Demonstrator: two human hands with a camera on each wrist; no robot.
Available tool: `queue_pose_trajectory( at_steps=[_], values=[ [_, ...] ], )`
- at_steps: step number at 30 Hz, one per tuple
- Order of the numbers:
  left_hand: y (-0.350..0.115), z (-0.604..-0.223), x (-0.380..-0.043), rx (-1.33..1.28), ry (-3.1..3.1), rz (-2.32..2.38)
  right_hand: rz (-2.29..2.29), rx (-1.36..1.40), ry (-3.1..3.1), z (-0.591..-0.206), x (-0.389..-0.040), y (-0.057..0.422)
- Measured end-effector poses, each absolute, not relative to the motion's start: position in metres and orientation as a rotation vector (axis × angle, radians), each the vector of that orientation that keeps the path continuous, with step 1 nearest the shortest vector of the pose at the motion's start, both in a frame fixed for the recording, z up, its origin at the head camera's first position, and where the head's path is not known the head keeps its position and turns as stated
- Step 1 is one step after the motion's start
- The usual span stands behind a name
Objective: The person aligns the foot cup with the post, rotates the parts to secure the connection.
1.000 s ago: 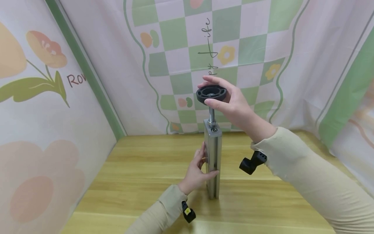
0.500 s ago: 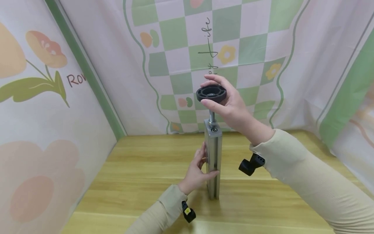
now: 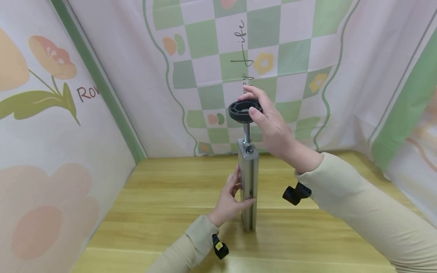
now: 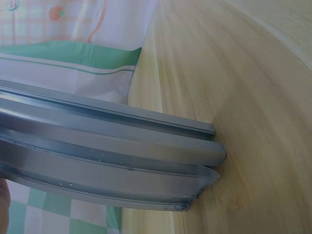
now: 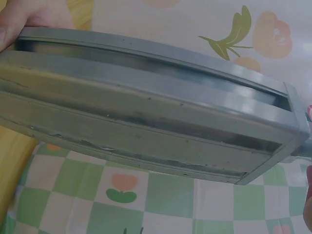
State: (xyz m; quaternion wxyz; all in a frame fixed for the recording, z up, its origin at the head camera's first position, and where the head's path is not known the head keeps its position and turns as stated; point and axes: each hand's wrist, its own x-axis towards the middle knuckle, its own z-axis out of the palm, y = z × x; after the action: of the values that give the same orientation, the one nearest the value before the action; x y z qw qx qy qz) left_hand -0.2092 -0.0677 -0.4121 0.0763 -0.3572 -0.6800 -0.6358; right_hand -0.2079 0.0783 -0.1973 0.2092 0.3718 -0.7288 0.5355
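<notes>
An aluminium profile [image 3: 252,178] stands upright on the wooden table, grooved along its sides. My left hand [image 3: 228,204] grips its lower half, thumb on the near side and fingers on the far side. A metal plate [image 3: 248,152] caps the top. From it rises a threaded rod [image 3: 246,132] carrying a black round levelling foot [image 3: 236,115]. My right hand [image 3: 275,127] holds the foot's right side, thumb over the rim and fingers at the back edge. The left wrist view shows the profile's lower end [image 4: 161,151] at the table; the right wrist view shows the capped end [image 5: 263,141].
The wooden table [image 3: 153,212] lies under the profile. Printed cloth [image 3: 205,72] hangs behind it, with more cloth [image 3: 51,144] on the left. A small black wrist mount [image 3: 296,194] sits on the right sleeve, another black mount [image 3: 220,247] on the left.
My right thumb first slid left along the foot's near rim, then came back right and up onto the rim. My left hand and the profile stay in place.
</notes>
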Motion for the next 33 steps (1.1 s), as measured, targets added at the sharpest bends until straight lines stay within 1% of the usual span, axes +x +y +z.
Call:
queue_pose_trajectory(
  at_steps=[7, 11, 16, 20, 28, 33],
  values=[
    [-0.068, -0.410, -0.208, -1.072, -2.042, -1.909, 1.556, 1.034, -1.950, -0.196, -0.203, 0.078],
    [-0.068, -0.409, -0.208, -1.076, -2.048, -1.896, 1.576, 0.918, -1.931, -0.194, -0.201, 0.076],
    [-0.068, -0.409, -0.209, -1.065, -2.071, -1.893, 1.395, 0.737, -1.981, -0.190, -0.199, 0.072],
    [-0.068, -0.409, -0.209, -1.068, -2.062, -1.891, 1.315, 0.675, -1.971, -0.188, -0.198, 0.068],
    [-0.068, -0.409, -0.207, -1.056, -2.060, -1.908, 1.408, 0.707, -1.955, -0.192, -0.200, 0.071],
    [-0.068, -0.412, -0.208, -1.070, -2.047, -1.896, 1.794, 0.875, -1.769, -0.194, -0.207, 0.075]
  ],
)
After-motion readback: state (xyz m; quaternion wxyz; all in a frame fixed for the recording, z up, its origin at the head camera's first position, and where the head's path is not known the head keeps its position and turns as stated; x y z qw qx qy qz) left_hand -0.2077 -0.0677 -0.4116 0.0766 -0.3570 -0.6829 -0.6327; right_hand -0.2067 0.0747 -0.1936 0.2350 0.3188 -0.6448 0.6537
